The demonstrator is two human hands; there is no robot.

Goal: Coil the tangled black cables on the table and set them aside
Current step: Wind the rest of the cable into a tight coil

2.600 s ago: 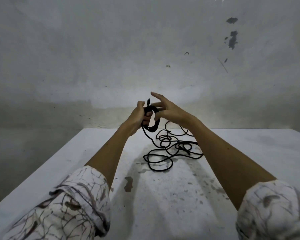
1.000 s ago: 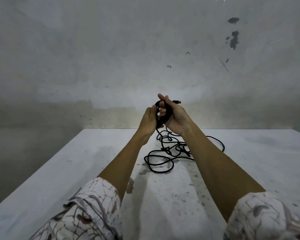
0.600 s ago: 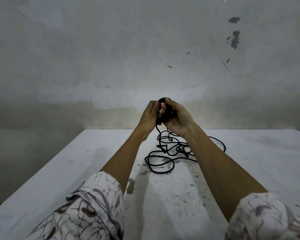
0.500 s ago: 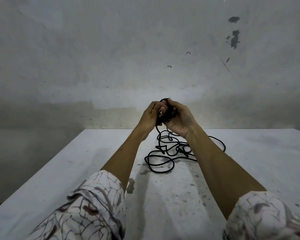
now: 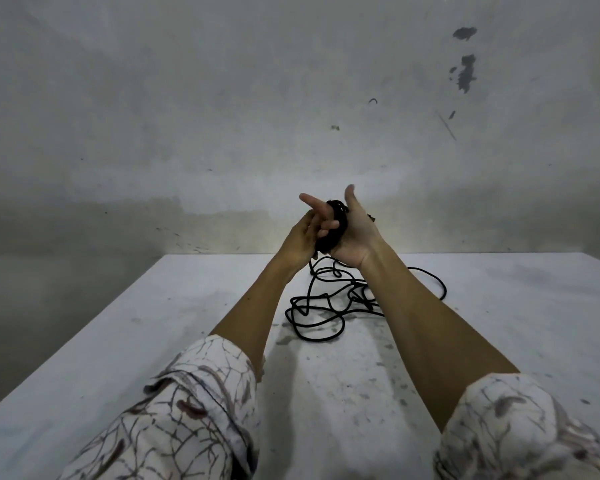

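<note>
Head view, hands: both raised above the far half of the desk [image 5: 125, 341], pressed together around a small black coil [image 5: 336, 225].
Left hand [image 5: 300, 242]: at the left side of the coil, fingers wrapped onto it from the left; grasping the coil's lower part.
Right hand [image 5: 352, 237]: palm facing the camera, coil lying against it. Thumb points straight up, one finger sticks out to the upper left, other fingers bend across the coil and hold it.
Coil: tight bundle of several turns, held in the air between the two hands, clear of the desk.
Loose cable [image 5: 321, 308]: one strand drops from the bottom of the coil to a tangle of black loops lying on the desk, below and just beyond the hands, near the middle. One loop runs out to the right behind the right forearm.
Sleeves [image 5: 187, 420]: white, patterned, rolled up on both arms.
Desk: white, with dark smudges.
Wall [image 5: 222, 116]: grey, stained, behind the far edge.
</note>
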